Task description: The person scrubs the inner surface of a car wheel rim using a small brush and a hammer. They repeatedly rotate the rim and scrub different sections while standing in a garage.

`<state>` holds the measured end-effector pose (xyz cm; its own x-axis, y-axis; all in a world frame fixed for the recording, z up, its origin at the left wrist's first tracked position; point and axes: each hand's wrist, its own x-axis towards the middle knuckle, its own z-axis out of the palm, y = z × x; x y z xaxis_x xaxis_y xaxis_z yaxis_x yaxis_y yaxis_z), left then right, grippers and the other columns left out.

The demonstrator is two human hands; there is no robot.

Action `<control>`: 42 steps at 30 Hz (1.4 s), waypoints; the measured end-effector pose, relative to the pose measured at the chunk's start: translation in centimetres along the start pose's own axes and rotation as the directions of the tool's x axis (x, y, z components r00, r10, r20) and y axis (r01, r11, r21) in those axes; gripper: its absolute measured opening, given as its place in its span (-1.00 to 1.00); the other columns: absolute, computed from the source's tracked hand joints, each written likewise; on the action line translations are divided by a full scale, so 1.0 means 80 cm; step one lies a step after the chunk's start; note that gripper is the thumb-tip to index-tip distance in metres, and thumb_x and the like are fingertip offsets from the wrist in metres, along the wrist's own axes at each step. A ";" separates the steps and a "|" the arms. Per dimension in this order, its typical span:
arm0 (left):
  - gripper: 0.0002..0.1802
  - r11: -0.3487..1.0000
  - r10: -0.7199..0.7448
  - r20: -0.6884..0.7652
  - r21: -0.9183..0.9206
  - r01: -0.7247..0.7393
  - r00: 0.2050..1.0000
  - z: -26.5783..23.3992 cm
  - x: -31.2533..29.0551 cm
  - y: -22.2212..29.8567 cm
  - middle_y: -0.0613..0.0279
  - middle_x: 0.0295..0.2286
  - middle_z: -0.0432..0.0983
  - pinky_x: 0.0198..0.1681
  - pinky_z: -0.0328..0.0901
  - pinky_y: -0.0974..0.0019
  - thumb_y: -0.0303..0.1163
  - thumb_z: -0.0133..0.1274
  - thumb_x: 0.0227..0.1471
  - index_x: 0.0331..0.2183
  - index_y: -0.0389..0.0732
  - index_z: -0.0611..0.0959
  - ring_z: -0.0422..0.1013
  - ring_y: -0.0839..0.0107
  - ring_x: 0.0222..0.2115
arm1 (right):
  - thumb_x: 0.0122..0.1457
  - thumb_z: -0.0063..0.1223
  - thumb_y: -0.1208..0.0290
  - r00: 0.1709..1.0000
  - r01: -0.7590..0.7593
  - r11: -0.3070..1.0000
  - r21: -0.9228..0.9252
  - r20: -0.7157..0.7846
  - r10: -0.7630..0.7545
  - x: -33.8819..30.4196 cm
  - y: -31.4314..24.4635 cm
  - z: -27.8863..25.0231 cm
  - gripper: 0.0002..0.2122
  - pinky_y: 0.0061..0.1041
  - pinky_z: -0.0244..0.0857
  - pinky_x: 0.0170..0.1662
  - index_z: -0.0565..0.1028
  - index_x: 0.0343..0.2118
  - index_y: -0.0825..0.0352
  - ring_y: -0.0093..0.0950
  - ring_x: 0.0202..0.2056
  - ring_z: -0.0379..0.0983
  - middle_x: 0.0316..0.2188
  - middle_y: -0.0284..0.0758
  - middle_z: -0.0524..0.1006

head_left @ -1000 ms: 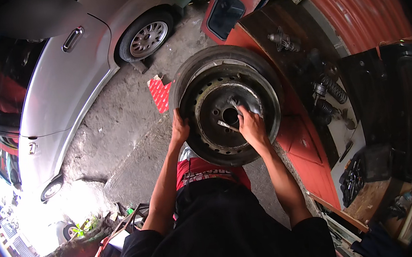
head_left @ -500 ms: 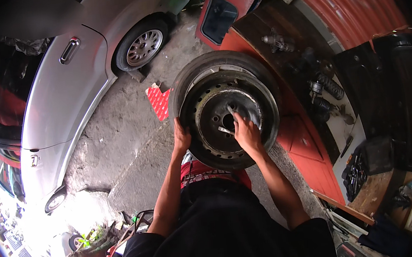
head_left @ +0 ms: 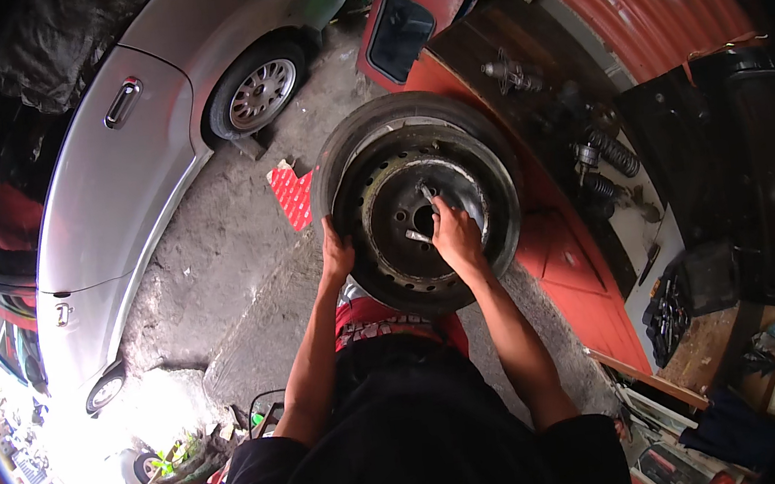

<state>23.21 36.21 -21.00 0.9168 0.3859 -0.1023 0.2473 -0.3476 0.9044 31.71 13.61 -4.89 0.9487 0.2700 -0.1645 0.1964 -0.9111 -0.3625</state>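
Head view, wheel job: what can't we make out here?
- Metal tool in the right hand: its grip end is hidden by the fingers; too small to tell its kind.
- Wheel hub hole: dark, nothing readable inside.
- Left hand: fingertips hidden behind the tyre edge.
- Lower left of the head view: blown out by glare.
- Bench parts: dark, shapes unclear.

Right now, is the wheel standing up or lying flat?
Standing up: the wheel rests on its tread on the concrete, left hand steadying its edge, right hand at the hub.
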 end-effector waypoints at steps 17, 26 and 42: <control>-0.04 0.944 0.255 0.099 0.188 -0.270 0.962 -0.014 0.031 0.026 -0.31 0.25 0.03 0.32 -0.01 0.01 -0.50 0.11 0.01 0.31 -0.37 -0.05 0.04 -0.17 0.27 | 0.23 0.00 0.43 0.996 -0.013 1.000 0.025 0.088 0.010 -0.015 0.008 -0.011 -0.72 -0.04 0.45 -0.27 0.43 0.01 0.25 0.02 -0.32 0.56 -0.38 0.02 0.58; 0.29 0.905 0.163 0.127 0.376 -0.200 0.978 -0.027 0.025 0.099 -0.16 0.33 -0.13 0.30 -0.11 -0.19 0.21 0.20 -0.08 0.35 -0.29 -0.13 -0.12 -0.06 0.34 | 0.13 0.03 0.57 0.999 0.030 0.993 0.114 0.029 -0.033 -0.006 -0.001 0.001 -0.60 -0.04 0.43 -0.21 0.38 0.07 0.35 0.10 -0.27 0.53 -0.33 0.14 0.55; 0.44 0.946 0.104 0.040 0.305 -0.111 0.994 -0.014 0.020 0.095 -0.29 0.25 -0.02 0.33 -0.04 -0.04 0.03 0.43 -0.28 0.32 -0.40 -0.14 -0.02 -0.15 0.28 | 0.23 -0.04 0.53 1.000 0.019 0.981 0.194 0.007 -0.021 -0.023 -0.005 0.002 -0.82 0.02 0.37 -0.34 0.41 -0.11 0.35 0.09 -0.38 0.51 -0.52 0.06 0.54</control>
<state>26.19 35.13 -13.83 0.9495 0.3130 -0.0241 0.2272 -0.6322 0.7407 29.85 13.52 -4.58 0.9426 0.2913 -0.1630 0.1630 -0.8279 -0.5367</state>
